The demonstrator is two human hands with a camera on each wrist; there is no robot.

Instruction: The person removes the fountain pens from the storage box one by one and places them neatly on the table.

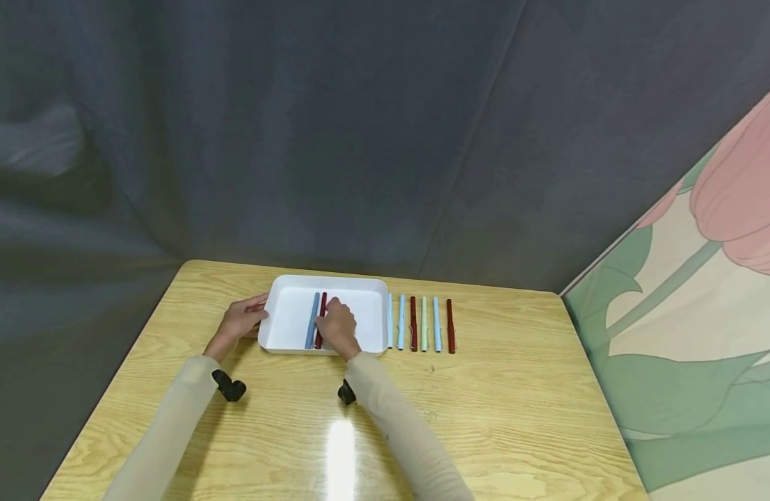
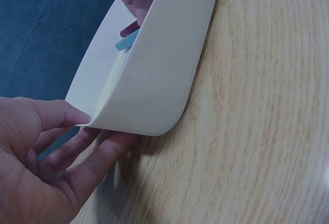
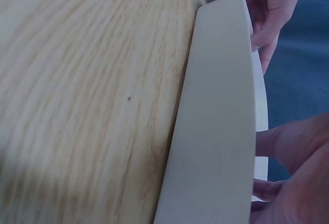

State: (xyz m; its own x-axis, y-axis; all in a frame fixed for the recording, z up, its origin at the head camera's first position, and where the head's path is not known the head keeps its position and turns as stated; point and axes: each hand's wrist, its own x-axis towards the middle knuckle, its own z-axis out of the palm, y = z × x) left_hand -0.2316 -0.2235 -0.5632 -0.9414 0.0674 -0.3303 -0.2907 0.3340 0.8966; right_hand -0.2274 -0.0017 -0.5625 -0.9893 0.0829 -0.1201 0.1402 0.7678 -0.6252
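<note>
A shallow white tray (image 1: 291, 284) lies on the table, with a blue pen (image 1: 312, 320) and a dark red pen (image 1: 323, 303) side by side in it. My left hand (image 1: 237, 320) holds the tray's left end. In the left wrist view, the thumb of the left hand (image 2: 41, 162) is on the rim and its fingers are against the outside of the wall. Over the tray, my right hand (image 1: 338, 327) pinches the dark red pen between thumb and fingers. In the right wrist view, the tray wall (image 3: 216, 116) hides the fingertips of the right hand (image 3: 300, 172).
Right of the tray, several pens lie in a row, among them a light blue pen (image 1: 401, 321), a dark red pen (image 1: 413, 323) and a light green pen (image 1: 424, 323). A grey curtain (image 1: 359, 139) hangs behind the wooden table (image 1: 516, 403).
</note>
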